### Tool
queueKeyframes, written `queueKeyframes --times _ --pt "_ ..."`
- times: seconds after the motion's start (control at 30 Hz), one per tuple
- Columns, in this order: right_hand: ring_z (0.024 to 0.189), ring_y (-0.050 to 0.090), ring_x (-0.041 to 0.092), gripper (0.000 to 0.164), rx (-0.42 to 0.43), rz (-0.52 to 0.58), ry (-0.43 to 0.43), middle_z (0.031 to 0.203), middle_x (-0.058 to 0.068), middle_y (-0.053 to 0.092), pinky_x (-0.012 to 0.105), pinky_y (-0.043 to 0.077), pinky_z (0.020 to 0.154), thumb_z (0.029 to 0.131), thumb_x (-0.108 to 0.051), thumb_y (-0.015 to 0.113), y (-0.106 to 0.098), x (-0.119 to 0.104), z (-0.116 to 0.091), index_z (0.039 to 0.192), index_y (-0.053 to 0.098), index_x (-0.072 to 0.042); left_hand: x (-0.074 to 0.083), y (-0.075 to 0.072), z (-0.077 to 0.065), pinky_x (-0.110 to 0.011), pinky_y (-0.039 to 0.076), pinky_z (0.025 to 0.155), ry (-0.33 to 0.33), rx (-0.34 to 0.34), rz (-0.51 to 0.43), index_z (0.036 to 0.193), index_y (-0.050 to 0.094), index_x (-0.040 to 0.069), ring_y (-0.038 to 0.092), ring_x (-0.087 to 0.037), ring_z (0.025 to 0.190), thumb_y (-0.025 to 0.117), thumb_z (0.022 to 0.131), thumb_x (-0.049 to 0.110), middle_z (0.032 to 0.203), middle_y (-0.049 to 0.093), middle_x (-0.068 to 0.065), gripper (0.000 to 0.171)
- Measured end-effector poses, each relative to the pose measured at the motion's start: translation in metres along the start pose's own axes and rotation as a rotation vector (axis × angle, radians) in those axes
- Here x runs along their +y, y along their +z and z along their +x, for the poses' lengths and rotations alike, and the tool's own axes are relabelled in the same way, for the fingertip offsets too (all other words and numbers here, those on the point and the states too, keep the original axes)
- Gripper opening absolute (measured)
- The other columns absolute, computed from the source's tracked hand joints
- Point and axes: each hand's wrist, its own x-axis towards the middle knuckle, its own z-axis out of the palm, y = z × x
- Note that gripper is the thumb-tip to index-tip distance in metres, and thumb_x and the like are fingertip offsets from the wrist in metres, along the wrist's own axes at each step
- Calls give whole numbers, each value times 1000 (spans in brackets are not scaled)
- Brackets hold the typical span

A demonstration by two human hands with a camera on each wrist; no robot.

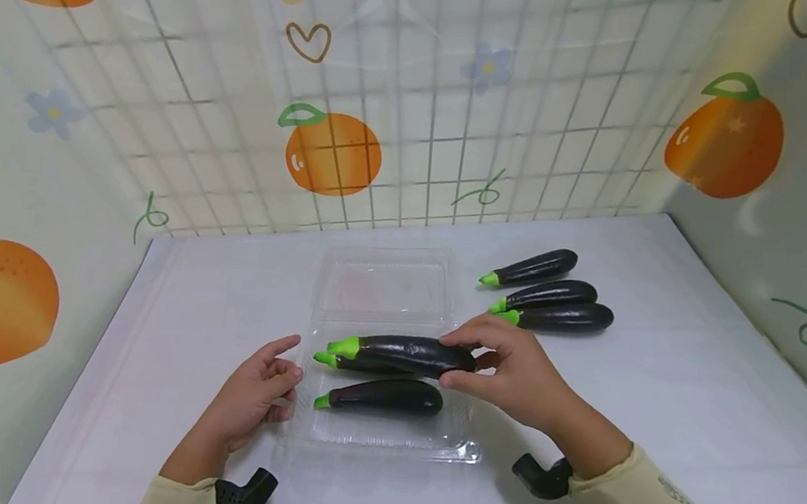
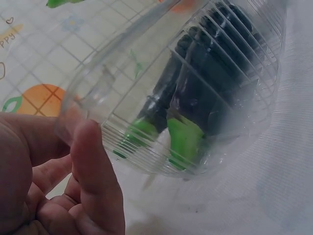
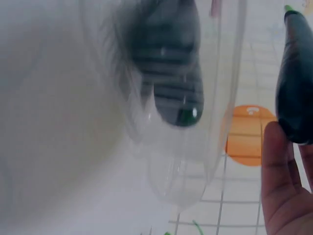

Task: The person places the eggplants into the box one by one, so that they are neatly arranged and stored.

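My right hand (image 1: pixel 509 374) grips the thick end of a dark eggplant (image 1: pixel 406 352) between thumb and fingers, its green stem pointing left. This eggplant is over an open clear plastic container (image 1: pixel 380 442) and partly covers a second eggplant (image 1: pixel 359 364) lying inside. Nearer the front, another eggplant (image 1: pixel 386 395) lies in the container. My left hand (image 1: pixel 257 394) is at the container's left edge, index finger extended and thumb at the rim. Through the clear wall in the left wrist view, green stems (image 2: pixel 186 139) show close to the thumb (image 2: pixel 95 166).
Three more eggplants (image 1: pixel 533 268) lie at the back right of the white table (image 1: pixel 218 288). The container's lid (image 1: pixel 384 283) is folded back behind it. A printed sheet (image 1: pixel 425 78) over a wire grid stands along the back.
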Motion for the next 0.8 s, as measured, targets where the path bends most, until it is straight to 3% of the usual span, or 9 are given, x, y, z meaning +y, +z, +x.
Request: queueKeyframes --times 0.17,0.4,0.63,0.8 --pt "98 60 11 39 -32 -34 47 110 -5 68 29 60 78 78 -24 89 15 -8 -2 114 75 -19 -1 0 0 -23 54 60 0 0 -7 155 39 23 56 -16 84 63 100 11 104 55 -4 61" --pt "96 60 9 38 -126 -126 51 110 -7 67 27 58 78 81 -29 86 33 -13 -7 116 73 -20 0 1 -2 -23 54 59 3 -12 -12 156 38 21 57 -14 83 63 100 12 105 55 -4 61" --pt "95 60 8 35 -234 -221 47 112 -7 65 26 56 78 88 -34 80 40 -13 -7 118 69 -21 1 1 -2 -23 55 60 0 -8 -4 155 38 20 58 -16 82 62 101 11 105 56 -5 60" --pt "93 58 10 35 -287 -205 74 110 -5 64 25 54 77 88 -33 80 42 -15 -5 117 67 -19 -1 0 0 -25 55 60 1 -3 1 155 39 20 58 -16 82 62 100 10 104 56 -6 61"
